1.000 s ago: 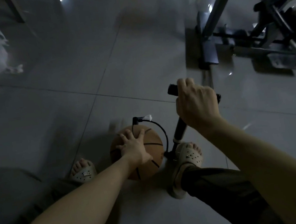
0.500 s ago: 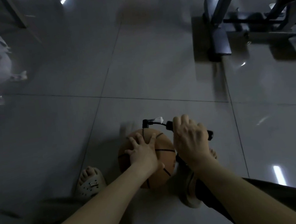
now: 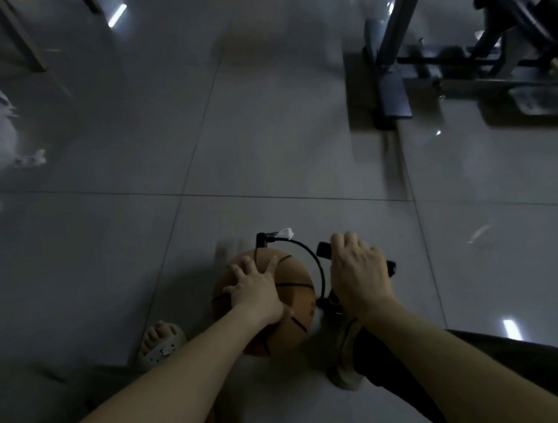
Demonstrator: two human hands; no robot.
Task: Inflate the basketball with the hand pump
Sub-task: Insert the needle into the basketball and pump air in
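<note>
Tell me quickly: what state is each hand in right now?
Left hand: open, fingers spread, resting on the basketball.
Right hand: closed, gripping the pump handle.

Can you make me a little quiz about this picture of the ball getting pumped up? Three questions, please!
1. True or false: the left hand lies on the basketball with its fingers spread.
2. What does the right hand grip? A) the basketball B) the pump handle C) a broom
3. Fill in the word: a thin black ____ curves from the pump over to the basketball.

Key: 1 true; 2 B; 3 hose.
</note>
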